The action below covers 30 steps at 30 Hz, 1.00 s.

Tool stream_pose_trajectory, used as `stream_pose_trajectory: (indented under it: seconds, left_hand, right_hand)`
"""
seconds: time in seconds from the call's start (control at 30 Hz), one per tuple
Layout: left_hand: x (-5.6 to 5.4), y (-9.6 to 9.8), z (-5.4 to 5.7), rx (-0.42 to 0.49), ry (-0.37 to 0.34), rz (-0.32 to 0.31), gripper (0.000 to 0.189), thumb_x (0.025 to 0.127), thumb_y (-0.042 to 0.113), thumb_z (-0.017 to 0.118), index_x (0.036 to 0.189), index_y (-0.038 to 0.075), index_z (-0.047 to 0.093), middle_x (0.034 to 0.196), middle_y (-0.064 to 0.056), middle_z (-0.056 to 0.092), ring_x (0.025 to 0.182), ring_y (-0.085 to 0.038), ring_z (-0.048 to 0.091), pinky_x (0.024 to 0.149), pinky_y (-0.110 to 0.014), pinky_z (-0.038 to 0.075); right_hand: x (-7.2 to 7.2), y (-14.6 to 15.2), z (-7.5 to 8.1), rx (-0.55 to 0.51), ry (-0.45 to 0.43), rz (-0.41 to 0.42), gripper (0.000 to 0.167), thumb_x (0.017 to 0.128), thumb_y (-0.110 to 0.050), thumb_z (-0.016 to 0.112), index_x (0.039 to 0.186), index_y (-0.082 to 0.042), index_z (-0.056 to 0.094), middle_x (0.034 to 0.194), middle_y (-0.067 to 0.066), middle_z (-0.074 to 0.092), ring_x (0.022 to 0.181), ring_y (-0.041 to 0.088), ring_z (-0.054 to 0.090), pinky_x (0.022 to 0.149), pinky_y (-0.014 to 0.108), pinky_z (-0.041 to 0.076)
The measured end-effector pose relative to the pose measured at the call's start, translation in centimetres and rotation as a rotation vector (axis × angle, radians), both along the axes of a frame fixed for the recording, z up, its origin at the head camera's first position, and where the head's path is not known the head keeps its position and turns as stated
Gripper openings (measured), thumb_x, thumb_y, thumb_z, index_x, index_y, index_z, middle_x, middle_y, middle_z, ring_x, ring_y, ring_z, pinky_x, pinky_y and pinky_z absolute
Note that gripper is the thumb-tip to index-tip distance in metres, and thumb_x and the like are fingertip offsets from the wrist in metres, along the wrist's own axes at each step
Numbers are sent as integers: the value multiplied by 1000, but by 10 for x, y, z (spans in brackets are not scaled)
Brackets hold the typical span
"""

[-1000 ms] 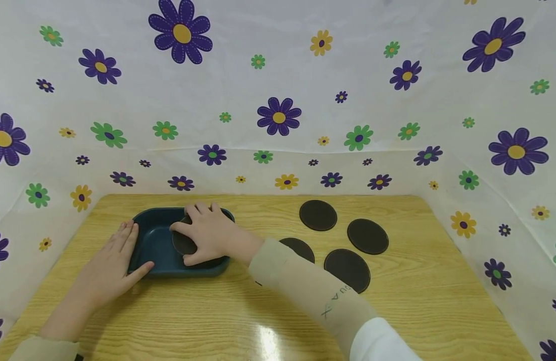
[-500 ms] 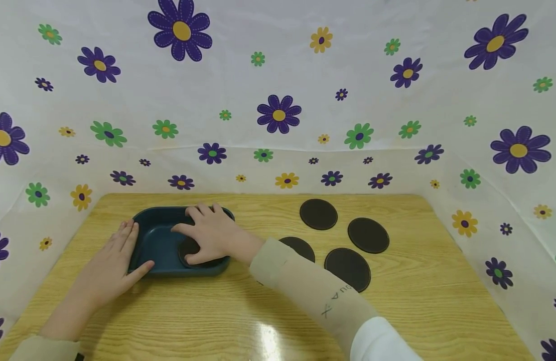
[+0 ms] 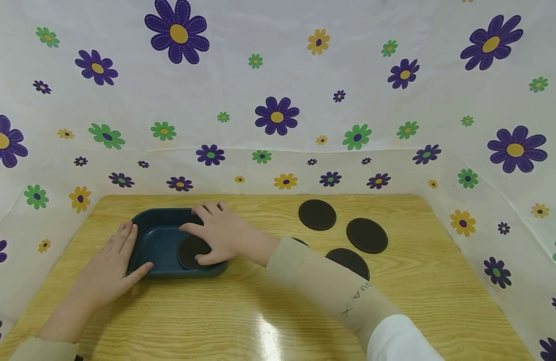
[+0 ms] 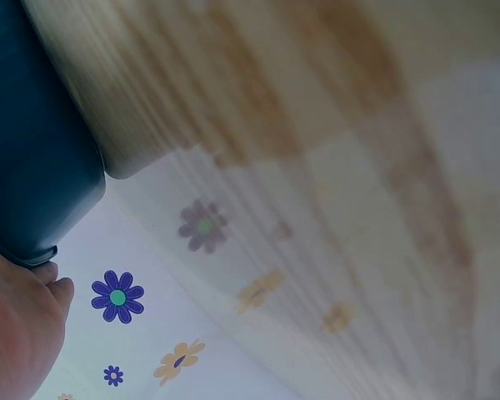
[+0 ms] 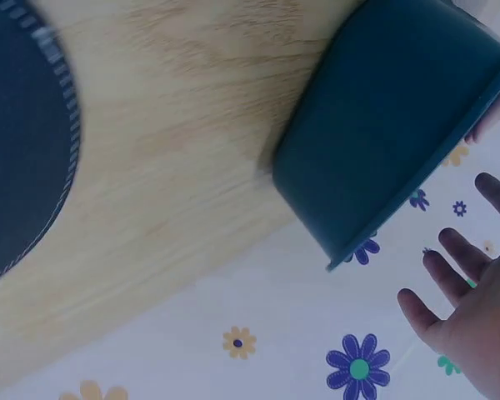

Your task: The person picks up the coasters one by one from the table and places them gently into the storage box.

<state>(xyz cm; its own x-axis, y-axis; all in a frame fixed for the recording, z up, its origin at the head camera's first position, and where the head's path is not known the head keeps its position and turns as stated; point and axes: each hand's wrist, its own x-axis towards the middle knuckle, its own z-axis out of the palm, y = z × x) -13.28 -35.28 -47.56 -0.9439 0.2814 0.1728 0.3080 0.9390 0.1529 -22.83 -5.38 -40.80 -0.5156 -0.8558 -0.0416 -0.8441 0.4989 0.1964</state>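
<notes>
A dark teal plastic basin (image 3: 158,245) sits on the left of the table. My left hand (image 3: 105,268) lies against its left end, fingers straight along the rim and thumb over the near corner. Inside, toward the right end, lies a round black coaster (image 3: 192,250). Above it is my right hand (image 3: 226,233), fingers spread and holding nothing, partly hiding the coaster. The right wrist view shows those same spread fingers of the right hand (image 5: 475,308) beside the basin wall (image 5: 383,125).
Several more black coasters lie flat on the wooden table (image 3: 269,311): one at the back (image 3: 317,214), a coaster to its right (image 3: 367,235), and others partly under the right forearm, including a nearer coaster (image 3: 352,260). A flowered white cloth (image 3: 278,65) surrounds the table.
The right hand has let go of the coaster, which dropped from tilted to lying in the basin. That hand has then shifted slightly right. The left hand has stayed put.
</notes>
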Motion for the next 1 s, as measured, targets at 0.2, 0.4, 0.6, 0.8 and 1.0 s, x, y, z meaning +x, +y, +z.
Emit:
stream_pose_trajectory:
  seconds: [0.2,0.4,0.6,0.8,1.0]
  left_hand:
    - [0,-1,-1,-1,-22,9,102,104,52,62,167,-9,11,173,-35,15,165,-46,9,132,-32,-15]
    - [0,-2,-2,-3,-28,9,102,104,52,62,167,-9,9,174,-34,12,166,-45,6,132,-32,-15]
    - [0,-3,-2,0,-16,2,102,104,51,62,167,-8,8,174,-34,12,167,-41,1,131,-29,-16]
    - [0,-3,-3,3,3,-3,103,103,51,63,167,-8,8,173,-35,14,167,-42,3,128,-23,-19]
    - [0,-3,-6,-1,15,-10,102,104,51,62,166,-9,9,173,-35,15,167,-41,3,130,-27,-17]
  right_hand:
    - [4,19,2,-10,17,29,77,95,-70,58,162,-37,41,165,6,41,150,28,40,118,51,41]
    - [8,42,9,-30,45,47,79,93,-71,63,161,-36,43,163,7,43,148,29,42,116,52,44]
    - [13,68,14,-35,49,58,79,92,-69,65,160,-36,43,164,9,43,149,30,42,117,55,44]
    - [19,93,11,-44,33,75,78,92,-66,68,159,-35,45,163,11,44,148,30,43,116,55,45]
    - [24,115,0,-25,34,85,72,94,-62,65,158,-32,48,159,11,48,147,31,45,114,57,46]
